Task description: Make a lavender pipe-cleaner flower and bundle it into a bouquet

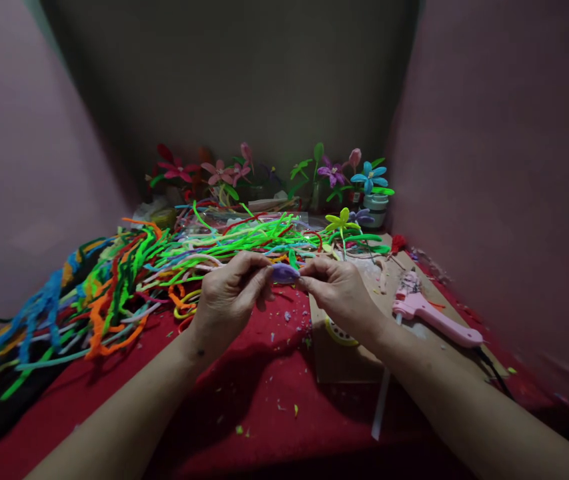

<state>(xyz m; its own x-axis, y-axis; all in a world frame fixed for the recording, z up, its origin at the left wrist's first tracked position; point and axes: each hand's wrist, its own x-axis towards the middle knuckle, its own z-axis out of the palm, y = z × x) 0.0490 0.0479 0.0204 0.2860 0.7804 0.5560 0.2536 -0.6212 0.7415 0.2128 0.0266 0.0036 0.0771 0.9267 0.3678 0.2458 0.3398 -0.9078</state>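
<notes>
Between my two hands is a small purple petal (285, 273), fuzzy like pipe cleaner and pointed at both ends. My left hand (234, 290) pinches its left tip between thumb and fingers. At the opposite tip, my right hand (337, 290) grips it the same way. The petal is held level above the red cloth (244, 380), just in front of a heap of bright pipe cleaners (244, 239). A yellow round object (340, 333) with dark holes is partly hidden beneath my right hand.
A pink glue gun (437, 320) with a clear glue stick (381, 403) lies on a cardboard sheet (334, 367) at right, its cord trailing off. Pipe-cleaner flowers (369, 178) stand in jars at the back. Loose pipe cleaners (99, 300) spread leftward. Small fuzz scraps dot the cloth.
</notes>
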